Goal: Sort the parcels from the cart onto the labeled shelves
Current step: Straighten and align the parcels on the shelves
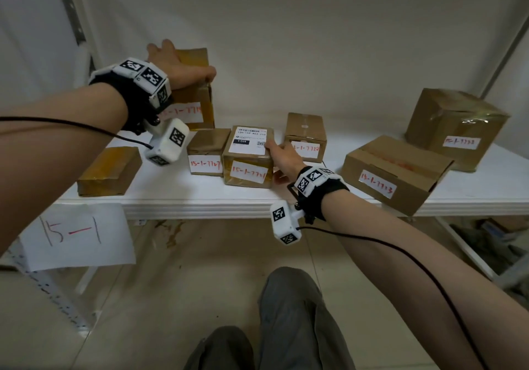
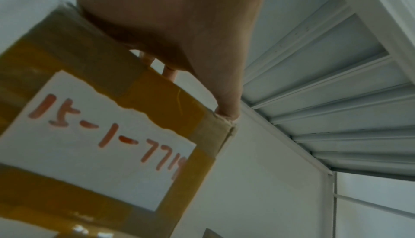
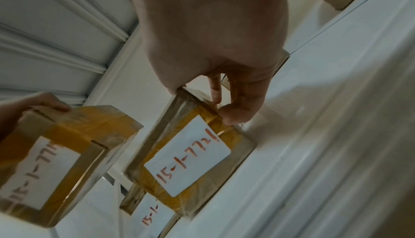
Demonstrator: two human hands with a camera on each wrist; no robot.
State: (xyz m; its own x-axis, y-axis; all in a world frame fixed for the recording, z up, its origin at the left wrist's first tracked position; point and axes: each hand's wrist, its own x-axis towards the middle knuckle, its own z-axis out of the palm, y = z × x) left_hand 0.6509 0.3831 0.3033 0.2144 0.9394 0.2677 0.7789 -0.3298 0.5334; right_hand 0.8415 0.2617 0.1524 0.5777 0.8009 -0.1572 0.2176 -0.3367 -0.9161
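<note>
My left hand (image 1: 177,66) grips a taped brown parcel marked 15-1-7719 (image 1: 194,103) from above at the back left of the white shelf (image 1: 200,197). In the left wrist view the palm (image 2: 179,19) covers the top edge of this parcel (image 2: 96,135), with the thumb on its corner. I cannot tell whether it rests on the shelf. My right hand (image 1: 282,159) holds the parcel marked 15-1-7721 (image 1: 247,157) near the front edge, fingers on its top and thumb on its right side. The right wrist view shows the hand (image 3: 213,37) pinching that parcel (image 3: 188,162) at its corner.
Other parcels stand on the shelf: 15-1-7717 (image 1: 207,152), 15-1-7722 (image 1: 305,136), 15-1-7723 (image 1: 392,173) overhanging the front edge, a large box (image 1: 455,129) at the back right and a flat box (image 1: 110,170) at the left. A paper sign 15-1 (image 1: 76,236) hangs below.
</note>
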